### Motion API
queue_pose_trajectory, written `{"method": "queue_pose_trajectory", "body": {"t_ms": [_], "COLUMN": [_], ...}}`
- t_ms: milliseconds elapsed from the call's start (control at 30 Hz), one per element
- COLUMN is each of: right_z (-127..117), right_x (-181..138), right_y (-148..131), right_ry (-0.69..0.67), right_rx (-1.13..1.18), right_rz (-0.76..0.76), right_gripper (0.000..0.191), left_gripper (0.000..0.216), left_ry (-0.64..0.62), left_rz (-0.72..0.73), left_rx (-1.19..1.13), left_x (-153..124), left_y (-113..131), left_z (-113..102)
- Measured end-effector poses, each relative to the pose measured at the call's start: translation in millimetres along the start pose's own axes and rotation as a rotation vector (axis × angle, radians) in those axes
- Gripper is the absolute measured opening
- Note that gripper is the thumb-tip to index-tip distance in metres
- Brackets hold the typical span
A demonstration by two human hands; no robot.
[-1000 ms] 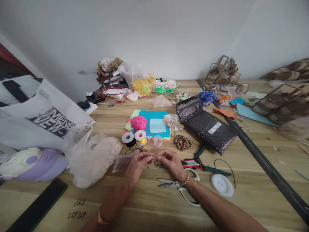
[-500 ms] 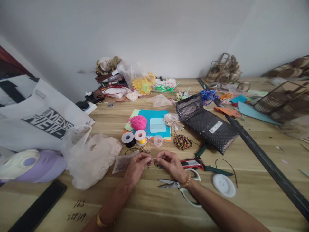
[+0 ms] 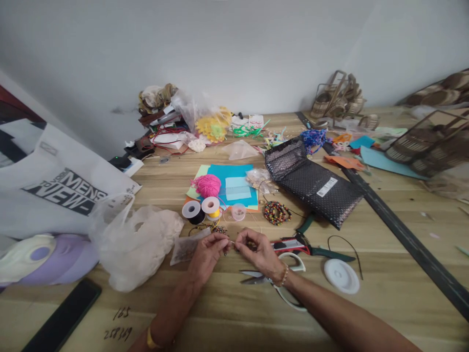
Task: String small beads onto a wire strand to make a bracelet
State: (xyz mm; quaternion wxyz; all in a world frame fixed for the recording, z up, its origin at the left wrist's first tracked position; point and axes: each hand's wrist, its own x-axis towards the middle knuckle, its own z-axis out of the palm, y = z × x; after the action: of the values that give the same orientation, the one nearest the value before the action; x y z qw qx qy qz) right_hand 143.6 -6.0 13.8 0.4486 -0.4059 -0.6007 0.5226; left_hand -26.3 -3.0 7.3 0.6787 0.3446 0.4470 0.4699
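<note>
My left hand [image 3: 208,252] and my right hand [image 3: 256,248] meet over the wooden table [image 3: 234,313], fingertips pinched together on a thin thread with small beads [image 3: 231,242] between them. A small clear bag of beads [image 3: 186,244] lies just left of my left hand. A coil of multicoloured beads [image 3: 277,212] rests beyond my right hand. White-handled scissors [image 3: 278,283] lie open under my right wrist.
Thread spools [image 3: 201,209], pink yarn [image 3: 207,185], coloured paper sheets [image 3: 234,188], a black mailer bag [image 3: 311,183], pliers [image 3: 311,247], a white lid [image 3: 341,275], a plastic bag [image 3: 135,239], a white tote [image 3: 54,195], a phone [image 3: 62,315] and wicker baskets [image 3: 421,151] crowd the table.
Both hands stay pinched on the thread and have shifted slightly away from me; the camera has tilted a little, so everything sits lower or further in the view.
</note>
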Motion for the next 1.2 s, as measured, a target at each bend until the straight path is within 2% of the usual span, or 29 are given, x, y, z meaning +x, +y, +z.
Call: {"method": "queue_pose_trajectory", "body": {"t_ms": [300, 1200], "right_z": [0.4, 0.9], "right_x": [-0.6, -0.2], "right_y": [-3.2, -4.4], "right_ry": [-0.005, -0.02], "right_rx": [-0.029, -0.028], "right_rz": [-0.019, -0.018], "right_gripper": [0.018, 0.018], "left_gripper": [0.019, 0.019], "left_ry": [-0.015, -0.001], "left_rz": [-0.02, -0.029], "left_rx": [-0.052, -0.019], "left_x": [-0.3, -3.4], "left_y": [-1.2, 0.7], "left_z": [-0.9, 2.3]}}
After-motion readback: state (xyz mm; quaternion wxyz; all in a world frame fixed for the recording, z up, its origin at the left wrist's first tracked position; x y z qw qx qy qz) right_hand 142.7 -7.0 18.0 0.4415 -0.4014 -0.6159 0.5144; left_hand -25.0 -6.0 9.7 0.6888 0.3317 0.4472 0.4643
